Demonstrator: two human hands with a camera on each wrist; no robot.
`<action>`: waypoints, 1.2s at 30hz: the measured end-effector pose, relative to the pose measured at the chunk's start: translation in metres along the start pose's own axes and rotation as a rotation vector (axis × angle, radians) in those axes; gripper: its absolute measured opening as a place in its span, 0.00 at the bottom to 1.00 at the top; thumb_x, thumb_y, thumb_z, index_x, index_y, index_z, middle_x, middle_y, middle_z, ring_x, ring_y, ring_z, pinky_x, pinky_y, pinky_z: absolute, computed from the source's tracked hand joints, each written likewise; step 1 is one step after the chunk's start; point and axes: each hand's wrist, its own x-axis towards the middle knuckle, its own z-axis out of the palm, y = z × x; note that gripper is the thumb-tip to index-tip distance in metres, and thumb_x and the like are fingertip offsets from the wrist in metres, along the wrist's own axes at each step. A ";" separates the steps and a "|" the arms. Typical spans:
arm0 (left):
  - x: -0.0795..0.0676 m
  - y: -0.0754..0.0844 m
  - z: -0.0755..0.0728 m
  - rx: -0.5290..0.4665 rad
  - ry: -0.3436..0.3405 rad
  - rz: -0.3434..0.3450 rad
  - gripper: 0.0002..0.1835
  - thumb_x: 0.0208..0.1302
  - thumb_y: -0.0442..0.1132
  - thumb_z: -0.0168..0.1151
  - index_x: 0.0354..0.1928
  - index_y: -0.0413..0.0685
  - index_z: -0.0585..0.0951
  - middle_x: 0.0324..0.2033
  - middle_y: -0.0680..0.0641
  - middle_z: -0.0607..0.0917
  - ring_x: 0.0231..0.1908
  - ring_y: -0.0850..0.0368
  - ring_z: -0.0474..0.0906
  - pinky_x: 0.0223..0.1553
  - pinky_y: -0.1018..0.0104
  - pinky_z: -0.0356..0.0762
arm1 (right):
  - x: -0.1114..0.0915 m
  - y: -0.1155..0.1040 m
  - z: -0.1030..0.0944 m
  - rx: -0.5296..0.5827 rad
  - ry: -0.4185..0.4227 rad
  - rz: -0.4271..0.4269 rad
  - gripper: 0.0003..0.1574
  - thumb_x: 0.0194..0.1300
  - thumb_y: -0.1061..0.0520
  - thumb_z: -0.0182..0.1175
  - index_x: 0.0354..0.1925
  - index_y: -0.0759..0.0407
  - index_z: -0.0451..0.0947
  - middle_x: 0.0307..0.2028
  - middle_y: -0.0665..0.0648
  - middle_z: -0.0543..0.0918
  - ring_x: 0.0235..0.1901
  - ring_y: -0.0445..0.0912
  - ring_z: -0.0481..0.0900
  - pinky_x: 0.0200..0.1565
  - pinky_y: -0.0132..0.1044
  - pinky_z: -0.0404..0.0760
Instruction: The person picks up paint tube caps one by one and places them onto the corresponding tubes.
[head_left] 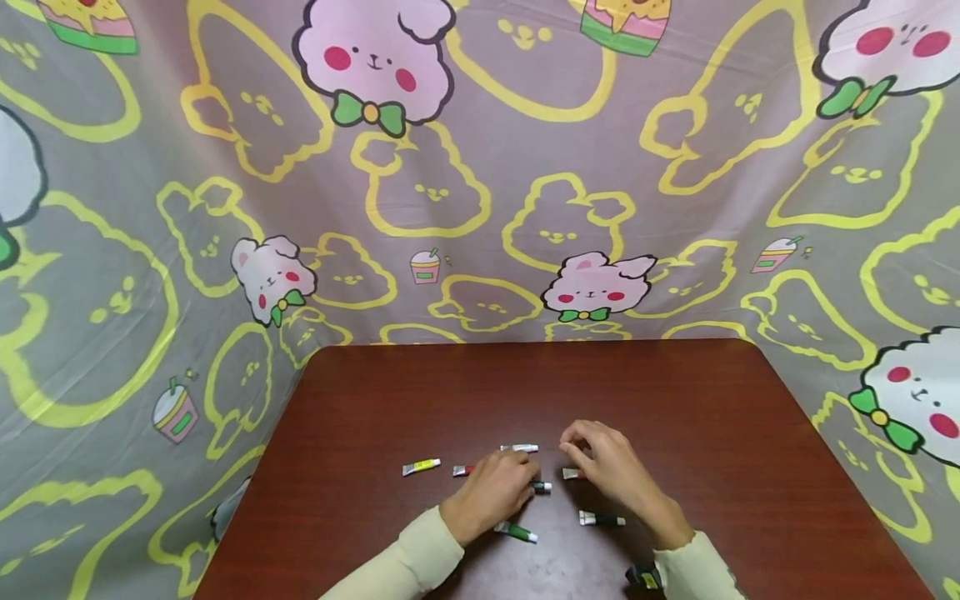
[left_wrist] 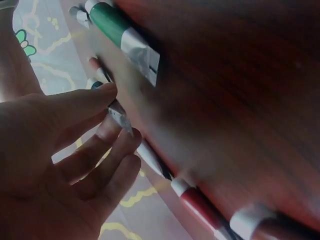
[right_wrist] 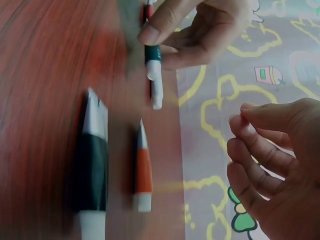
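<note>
My left hand point(head_left: 491, 493) is over the middle of the paint tubes and pinches a dark teal paint tube point(right_wrist: 153, 54) between thumb and fingers. Its white cap points to the right, while the hand hides much of the tube in the head view. Below that hand lies a green paint tube point(head_left: 517, 532); just beyond it lie a white paint tube point(head_left: 521, 448) and a partly covered red paint tube point(head_left: 462, 471). My right hand point(head_left: 618, 473) hovers over an orange paint tube point(right_wrist: 143, 172), its fingers loosely bent and nothing visible between them. Nearer me lies a black paint tube point(head_left: 602, 519).
A yellow paint tube point(head_left: 422, 467) lies at the left of the group. All the tubes are on a dark red-brown table point(head_left: 360, 392). A patterned cloth point(head_left: 465, 317) hangs behind and beside it. Some dark object point(head_left: 643, 577) shows by the right sleeve.
</note>
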 end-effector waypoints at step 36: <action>-0.030 -0.078 -0.023 -0.131 0.186 -0.309 0.01 0.69 0.38 0.74 0.38 0.50 0.89 0.33 0.52 0.87 0.37 0.52 0.85 0.41 0.55 0.86 | -0.025 0.042 -0.037 -0.131 0.102 0.043 0.10 0.62 0.65 0.76 0.35 0.51 0.86 0.30 0.44 0.86 0.30 0.38 0.80 0.34 0.36 0.79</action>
